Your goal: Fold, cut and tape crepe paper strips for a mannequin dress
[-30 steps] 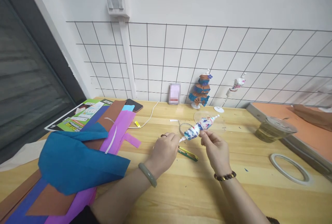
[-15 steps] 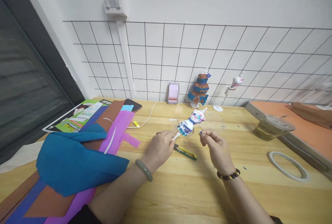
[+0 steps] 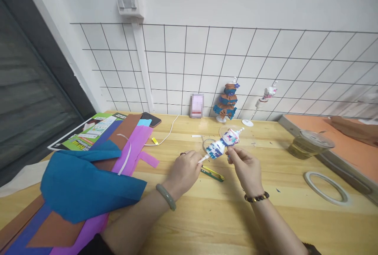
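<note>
Held thing: a small paper-dressed doll figure point(image 3: 222, 145) on a white stick, patterned in blue, white and pink, is hovering just above the bench point(image 3: 265, 215), not touching it.
Long axis: the figure is lying tilted, its stick end pointing down toward the left hand, its head end rising up and away toward the wall grid point(image 3: 265, 58).
Left hand point(image 3: 184, 170): its fingers point(image 3: 197, 158) are pinching the bare stick at the figure's lower end.
Right hand point(image 3: 246, 168): its fingers point(image 3: 232, 152) are pressing together on the figure's skirt from below, just right of the middle.
Nearer hand: both are touching it; the left is carrying the stick, the right is working the paper.
Below the figure: green-and-yellow scissors point(image 3: 213, 173) are lying on the bench between the 2 hands.
Behind the figure: a clear round dish point(image 3: 227, 130) and 2 finished doll figures point(image 3: 228, 101), near the wall.
Left of the figure: sheets of coloured paper point(image 3: 88, 184), well apart.
Right of the figure: a tape ring point(image 3: 326, 187) and a lidded cup point(image 3: 310, 145), well apart.
</note>
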